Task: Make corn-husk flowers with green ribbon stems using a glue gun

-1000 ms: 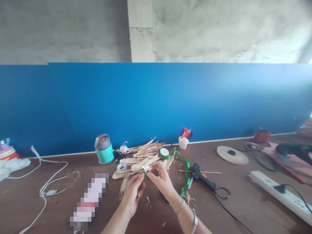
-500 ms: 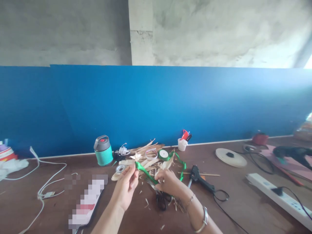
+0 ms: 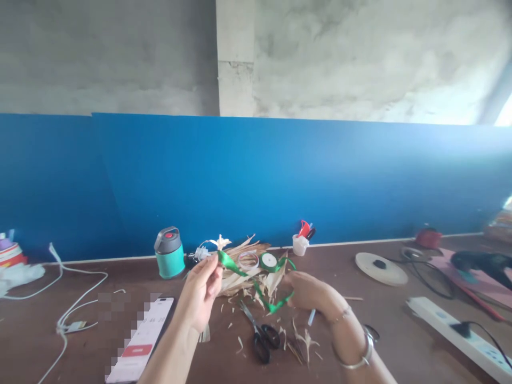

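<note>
My left hand [image 3: 204,290] pinches a small pale flower [image 3: 221,243] that looks made of dried husk, with green ribbon [image 3: 231,263] at its base. From there the ribbon sags in a loose loop toward my right hand [image 3: 310,292], whose fingers are closed on it. Behind the ribbon lies a green ribbon spool [image 3: 269,261] with a white centre, among dried husk strips [image 3: 236,285]. Black-handled scissors [image 3: 262,340] rest on the table between my forearms, blades partly spread. My right hand and forearm cover most of a glue gun.
A teal flask [image 3: 169,256] and a white cup [image 3: 300,245] holding tools stand near the blue partition [image 3: 280,176]. Left are a phone [image 3: 140,341] and white cables [image 3: 66,309]. A round lid [image 3: 370,266] and power strip [image 3: 440,320] lie right. Husk scraps litter the table.
My right hand has moved right, away from the left one, and the ribbon between them now hangs in a loop. The scissors are uncovered. My left hand still holds the flower.
</note>
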The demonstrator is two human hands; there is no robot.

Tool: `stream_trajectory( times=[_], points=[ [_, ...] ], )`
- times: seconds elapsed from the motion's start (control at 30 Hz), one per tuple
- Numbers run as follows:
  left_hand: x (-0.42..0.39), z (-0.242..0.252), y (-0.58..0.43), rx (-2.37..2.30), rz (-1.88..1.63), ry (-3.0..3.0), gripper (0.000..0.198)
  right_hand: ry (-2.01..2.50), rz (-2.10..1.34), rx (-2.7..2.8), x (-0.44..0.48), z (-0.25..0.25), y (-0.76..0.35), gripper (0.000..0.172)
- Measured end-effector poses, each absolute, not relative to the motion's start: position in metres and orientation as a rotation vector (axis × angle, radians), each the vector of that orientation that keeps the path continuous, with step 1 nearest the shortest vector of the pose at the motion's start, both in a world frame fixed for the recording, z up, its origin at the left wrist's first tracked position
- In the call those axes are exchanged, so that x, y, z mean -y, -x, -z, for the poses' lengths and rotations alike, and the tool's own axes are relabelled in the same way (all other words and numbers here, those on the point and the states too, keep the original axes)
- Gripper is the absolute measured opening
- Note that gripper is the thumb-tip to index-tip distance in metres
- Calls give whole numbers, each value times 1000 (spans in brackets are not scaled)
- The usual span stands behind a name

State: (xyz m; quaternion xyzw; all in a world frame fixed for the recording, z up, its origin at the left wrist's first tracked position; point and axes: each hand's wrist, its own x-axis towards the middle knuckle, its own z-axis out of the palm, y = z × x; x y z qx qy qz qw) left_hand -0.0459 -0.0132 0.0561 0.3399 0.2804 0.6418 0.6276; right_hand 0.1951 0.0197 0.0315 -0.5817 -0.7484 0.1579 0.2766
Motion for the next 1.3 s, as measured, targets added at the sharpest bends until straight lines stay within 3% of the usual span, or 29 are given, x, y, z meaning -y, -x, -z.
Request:
stream_trajectory(
  times=[0.07, 0.2, 0.3, 0.5, 0.57, 0.8, 1.0, 1.13, 1.3],
  points=[
    [13, -55, 38, -669, -1435, -833, 33, 1498, -435, 1993, -13, -43, -189, 11],
    [13, -52, 26, -793, -1293, -957, 36, 1036, -607, 1682, 0, -63, -162, 30],
    [10, -50, 26, -914, -1141, -1056, 39, 863, -491, 1814, 10, -69, -148, 50],
    [0, -39, 32, -954, -958, -1103, 38, 899, -273, 2151, 10, -64, -143, 60],
    [-2, -35, 32, -953, -945, -1070, 37, 924, -195, 2180, 6, -61, -141, 58],
    [-4, -31, 32, -958, -906, -1021, 33, 944, -5, 2177, 2, -58, -136, 26],
    [-3, -34, 32, -978, -949, -1119, 33, 966, 32, 2186, 5, -59, -137, 23],
    [-2, -35, 32, -1073, -1155, -1295, 30, 977, 28, 2179, 6, -59, -135, 26],
    [-1, -35, 32, -1222, -1357, -1608, 6, 981, 19, 2141, 5, -58, -135, 22]
  ],
)
